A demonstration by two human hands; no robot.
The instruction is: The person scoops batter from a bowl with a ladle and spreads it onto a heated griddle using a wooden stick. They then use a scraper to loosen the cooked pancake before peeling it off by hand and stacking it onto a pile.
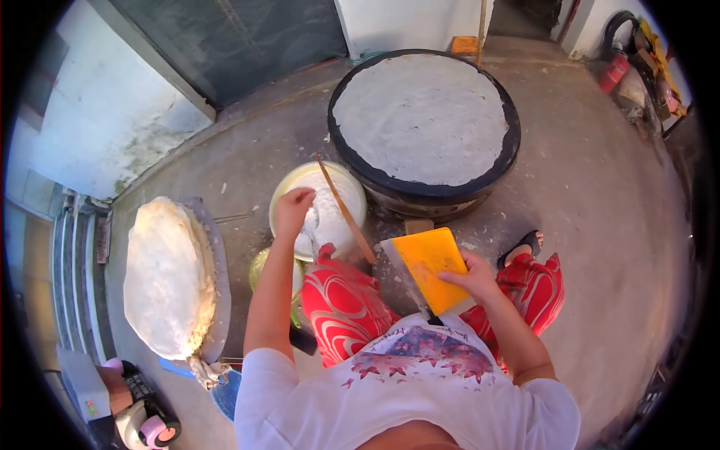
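Note:
My left hand (293, 210) is above a round tub (276, 196) of white batter (327, 217), with its fingers curled together. Whether anything small is in them is hidden. My right hand (472, 276) grips a yellow scraper (431, 264) with a pale straight edge, held in front of my lap. A flat wooden stick (346, 212) lies slantwise across the tub's rim. Beyond the tub is a big round black griddle (514, 142), covered almost to its rim by a thin whitish layer of batter (420, 116).
To the left, a tall stack of pale thin pancakes (169, 277) rests on a grey sheet (220, 292). A smaller greenish bowl (260, 270) is beside the tub. A red cylinder (613, 73) and piled items stand at the far right wall. My sandalled foot (525, 247) is right of the scraper.

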